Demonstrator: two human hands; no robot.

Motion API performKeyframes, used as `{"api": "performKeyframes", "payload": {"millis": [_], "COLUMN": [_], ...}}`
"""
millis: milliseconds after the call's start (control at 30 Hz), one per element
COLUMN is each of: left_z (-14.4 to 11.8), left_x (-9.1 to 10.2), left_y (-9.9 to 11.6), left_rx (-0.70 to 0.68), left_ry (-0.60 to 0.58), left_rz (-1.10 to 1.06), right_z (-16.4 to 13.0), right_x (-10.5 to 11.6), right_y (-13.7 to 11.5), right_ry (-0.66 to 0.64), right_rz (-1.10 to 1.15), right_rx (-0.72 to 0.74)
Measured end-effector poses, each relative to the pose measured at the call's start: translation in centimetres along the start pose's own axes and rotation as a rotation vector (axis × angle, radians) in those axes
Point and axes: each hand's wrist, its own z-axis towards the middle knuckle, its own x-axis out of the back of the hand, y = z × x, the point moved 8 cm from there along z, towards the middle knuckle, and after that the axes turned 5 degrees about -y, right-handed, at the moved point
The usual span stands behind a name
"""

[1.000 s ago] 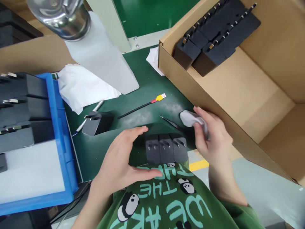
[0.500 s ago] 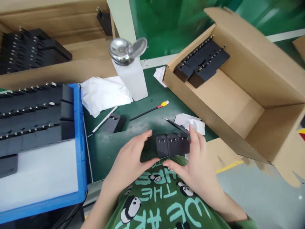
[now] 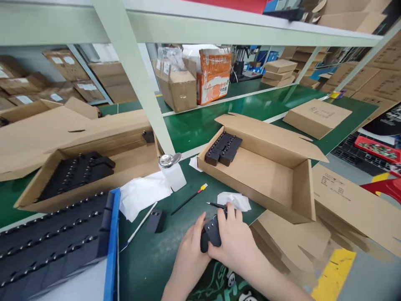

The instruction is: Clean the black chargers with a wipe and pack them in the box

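Note:
Black plug-in power adapters (image 3: 213, 232) are bunched between my two hands at the near edge of the table, metal prongs showing on one. My right hand (image 3: 233, 234) wraps over them from the right, its fingers covering part of the group. From the left, my left hand (image 3: 190, 253) is closed against the adapters' side. How many are held is hidden by the fingers. Just beyond lie black tweezers (image 3: 216, 205) and a crumpled white tissue (image 3: 236, 202). A single adapter (image 3: 156, 221) rests to the left, between a white pen (image 3: 139, 225) and a short USB cable (image 3: 188, 200).
An open cardboard box (image 3: 266, 173) with adapters in one corner stands ahead right. Another box (image 3: 134, 161) with adapters is at the back left, behind a blue tray (image 3: 113, 234) full of adapters. A pump bottle (image 3: 175, 177) stands by the shelf post (image 3: 134, 71).
My view has tilted up, bringing the shelf and background boxes into sight. My hands have closed in on the adapters, which stood in a row between them before.

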Motion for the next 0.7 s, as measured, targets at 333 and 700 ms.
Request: {"api": "performKeyframes", "payload": {"millis": [333, 700], "left_z": [0.4, -2.0], "left_x": [5.3, 5.9], "left_y": [5.3, 0.9], "left_rx": [-0.067, 0.072], "left_ry": [0.259, 0.355], "left_rz": [-0.100, -0.133], "right_z": [2.6, 18.7], "right_x": [16.7, 14.1], "right_y": [5.6, 17.5], "right_ry": [0.238, 0.239], "right_rz": [-0.174, -0.056], "right_rx": [0.105, 0.150]}}
